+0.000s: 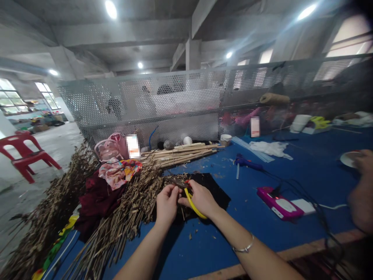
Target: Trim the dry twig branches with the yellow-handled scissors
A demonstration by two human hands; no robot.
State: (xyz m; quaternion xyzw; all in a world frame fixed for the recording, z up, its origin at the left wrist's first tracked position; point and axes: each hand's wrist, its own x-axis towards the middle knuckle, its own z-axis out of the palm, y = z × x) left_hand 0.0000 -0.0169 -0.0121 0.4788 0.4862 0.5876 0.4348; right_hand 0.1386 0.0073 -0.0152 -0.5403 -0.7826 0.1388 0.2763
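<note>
My right hand (pixel 201 198) is closed around hand shears (pixel 190 200) with yellow and red handles. Their dark metal blades (pixel 177 181) point up and to the left, just above my left fingertips. My left hand (pixel 167 206) is pinched shut close against my right one; whatever lies between its fingers is too small to make out. A black cloth or sheet (pixel 215 190) lies beneath and beyond both hands. Immediately to the left, a large heap of dried brown stems (pixel 136 206) spreads over the blue table (pixel 198 252).
Behind the stems lie pale wooden sticks (pixel 183 153) and a patterned cloth (pixel 119 173). A blue glue gun (pixel 247 162) and a magenta power strip (pixel 278 204) with cables sit to the right. A co-worker's hand (pixel 365 165) is at the right edge. Perforated metal panels (pixel 186 105) stand behind.
</note>
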